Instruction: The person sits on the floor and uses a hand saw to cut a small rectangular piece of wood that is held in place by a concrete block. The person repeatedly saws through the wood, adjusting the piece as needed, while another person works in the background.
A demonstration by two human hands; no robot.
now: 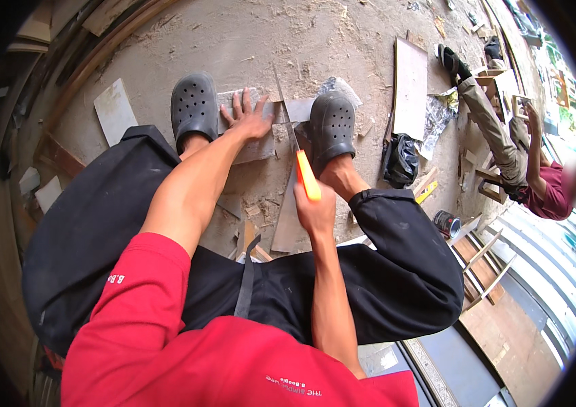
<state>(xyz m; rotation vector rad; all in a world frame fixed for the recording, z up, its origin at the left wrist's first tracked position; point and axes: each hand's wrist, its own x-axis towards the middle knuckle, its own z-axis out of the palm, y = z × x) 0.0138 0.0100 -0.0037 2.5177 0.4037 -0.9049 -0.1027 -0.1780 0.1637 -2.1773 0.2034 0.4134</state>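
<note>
My right hand (pixel 316 209) is closed around the orange and yellow handle of a hand saw (pixel 310 182). Its thin blade points away from me and crosses a pale flat board (pixel 259 150) on the ground. Fingers spread, my left hand (pixel 250 123) presses flat on that board, left of the blade. The board lies between my two grey clogs; the left clog (pixel 194 107) is beside it, and the right clog (pixel 333 124) rests at its right part. How deep the blade sits in the board cannot be made out.
Right of my foot are a long pale board (pixel 410 88), a black plastic bag (pixel 400 161) and a can (pixel 446 224). Another person (pixel 546 176) sits at the far right among wooden frames. A board offcut (pixel 114 112) and stacked timber lie left; sawdust and scraps litter the ground.
</note>
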